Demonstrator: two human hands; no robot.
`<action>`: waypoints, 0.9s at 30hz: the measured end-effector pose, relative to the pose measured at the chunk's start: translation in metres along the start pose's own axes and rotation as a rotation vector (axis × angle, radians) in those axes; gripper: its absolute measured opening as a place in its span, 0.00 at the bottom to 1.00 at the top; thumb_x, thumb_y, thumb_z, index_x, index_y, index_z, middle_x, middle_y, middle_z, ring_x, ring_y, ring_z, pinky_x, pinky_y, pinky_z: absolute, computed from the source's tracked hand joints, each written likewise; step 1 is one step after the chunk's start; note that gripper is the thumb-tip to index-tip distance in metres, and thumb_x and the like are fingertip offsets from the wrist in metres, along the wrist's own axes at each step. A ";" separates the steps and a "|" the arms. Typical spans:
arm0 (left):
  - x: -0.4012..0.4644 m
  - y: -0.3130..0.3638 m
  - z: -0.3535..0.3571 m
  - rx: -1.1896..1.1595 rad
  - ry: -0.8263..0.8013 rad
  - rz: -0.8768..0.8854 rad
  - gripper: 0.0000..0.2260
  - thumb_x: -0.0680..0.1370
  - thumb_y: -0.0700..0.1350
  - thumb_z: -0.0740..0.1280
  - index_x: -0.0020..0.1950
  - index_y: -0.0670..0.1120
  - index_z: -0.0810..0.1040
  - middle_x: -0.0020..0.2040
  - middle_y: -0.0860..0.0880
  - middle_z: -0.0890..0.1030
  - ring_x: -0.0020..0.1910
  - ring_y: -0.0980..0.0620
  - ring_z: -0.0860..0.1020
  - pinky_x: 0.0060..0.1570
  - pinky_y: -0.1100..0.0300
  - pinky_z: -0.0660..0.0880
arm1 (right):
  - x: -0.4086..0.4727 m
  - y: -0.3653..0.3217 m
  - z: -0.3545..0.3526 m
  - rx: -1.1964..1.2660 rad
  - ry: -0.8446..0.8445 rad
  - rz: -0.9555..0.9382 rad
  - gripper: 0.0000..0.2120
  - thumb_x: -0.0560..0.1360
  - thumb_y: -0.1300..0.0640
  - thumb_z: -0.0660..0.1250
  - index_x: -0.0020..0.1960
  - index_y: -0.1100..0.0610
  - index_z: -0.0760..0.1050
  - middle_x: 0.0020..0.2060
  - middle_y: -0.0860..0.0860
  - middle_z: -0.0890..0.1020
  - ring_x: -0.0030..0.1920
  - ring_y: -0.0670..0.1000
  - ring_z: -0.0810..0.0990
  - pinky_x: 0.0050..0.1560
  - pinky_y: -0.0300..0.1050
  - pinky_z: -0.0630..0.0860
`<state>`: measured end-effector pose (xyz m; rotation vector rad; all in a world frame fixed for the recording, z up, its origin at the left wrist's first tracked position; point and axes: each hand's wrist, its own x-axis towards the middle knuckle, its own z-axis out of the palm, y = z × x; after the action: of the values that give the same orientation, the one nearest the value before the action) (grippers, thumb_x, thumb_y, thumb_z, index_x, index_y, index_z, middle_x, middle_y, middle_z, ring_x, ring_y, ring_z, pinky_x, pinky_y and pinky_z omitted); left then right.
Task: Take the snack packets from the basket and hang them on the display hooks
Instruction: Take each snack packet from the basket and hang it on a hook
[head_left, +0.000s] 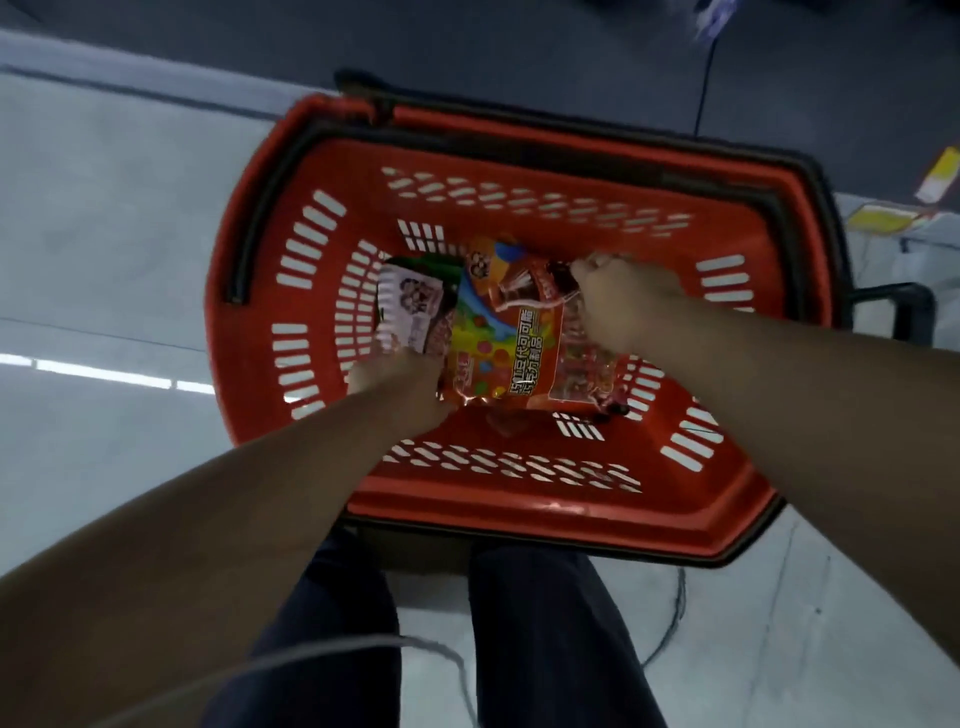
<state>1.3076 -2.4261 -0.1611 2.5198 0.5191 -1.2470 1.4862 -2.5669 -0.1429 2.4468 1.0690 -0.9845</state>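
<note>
Evidently early: both hands, left hand (397, 387) and right hand (623, 304), pinch glossy orange snack packets (506, 338) inside the red slotted plastic basket (519, 202); none hung yet.

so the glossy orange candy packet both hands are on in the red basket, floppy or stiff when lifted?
Probably floppy: the glossy orange candy packet looks like thin film, creased where the right hand pinches its top. Likely slippery, given the shiny glare near the left hand. Seems light for its size in the red plastic basket.
</note>
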 end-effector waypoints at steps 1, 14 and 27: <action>0.004 0.002 0.008 -0.060 -0.029 -0.021 0.23 0.74 0.64 0.63 0.64 0.53 0.74 0.63 0.47 0.75 0.59 0.44 0.76 0.52 0.52 0.77 | 0.008 0.001 0.006 0.012 -0.004 -0.003 0.21 0.77 0.57 0.61 0.69 0.57 0.64 0.63 0.57 0.72 0.63 0.60 0.73 0.55 0.52 0.73; 0.020 -0.002 0.033 -0.780 -0.069 -0.115 0.13 0.74 0.49 0.73 0.55 0.45 0.81 0.42 0.50 0.83 0.40 0.53 0.82 0.41 0.58 0.80 | 0.049 -0.004 0.030 0.378 -0.110 -0.051 0.41 0.73 0.50 0.71 0.78 0.53 0.51 0.76 0.54 0.53 0.75 0.57 0.53 0.75 0.50 0.55; 0.016 -0.023 0.008 -1.030 -0.108 -0.153 0.11 0.73 0.45 0.73 0.54 0.45 0.80 0.48 0.47 0.83 0.46 0.52 0.81 0.42 0.62 0.77 | 0.048 0.009 0.019 0.809 -0.032 0.111 0.25 0.74 0.55 0.70 0.69 0.57 0.67 0.64 0.52 0.72 0.63 0.53 0.72 0.56 0.44 0.69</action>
<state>1.3006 -2.4056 -0.1805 1.5547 1.0136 -0.8144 1.5070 -2.5574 -0.1896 3.0261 0.5618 -1.6517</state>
